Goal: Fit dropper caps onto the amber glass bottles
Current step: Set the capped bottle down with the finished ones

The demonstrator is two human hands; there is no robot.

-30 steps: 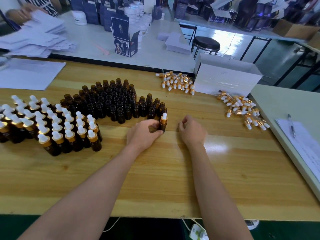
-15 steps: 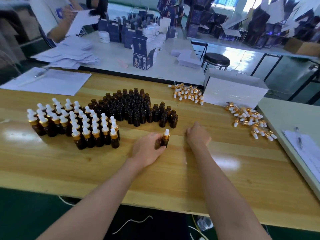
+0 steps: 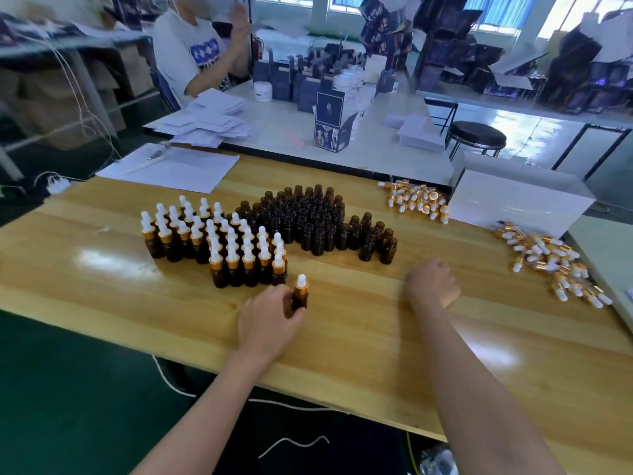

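My left hand (image 3: 269, 315) grips a capped amber bottle (image 3: 300, 293) that stands upright on the wooden table (image 3: 342, 337), just right of the front corner of the capped bottles (image 3: 212, 240). Behind them stands a cluster of uncapped amber bottles (image 3: 315, 217). My right hand (image 3: 432, 282) rests on the table with fingers curled under, holding nothing that I can see. Loose gold-and-white dropper caps lie in two heaps: a far heap (image 3: 416, 200) and a right heap (image 3: 548, 258).
A white box (image 3: 513, 200) sits at the back right between the cap heaps. Paper sheets (image 3: 171, 168) lie at the back left. A second table with dark cartons (image 3: 330, 121) and a seated person (image 3: 195, 53) is behind. A black stool (image 3: 476, 135) stands beyond.
My left hand has carried the capped bottle leftward, from beside the uncapped cluster to the front right corner of the capped group. My head has turned left. The right hand stays put.
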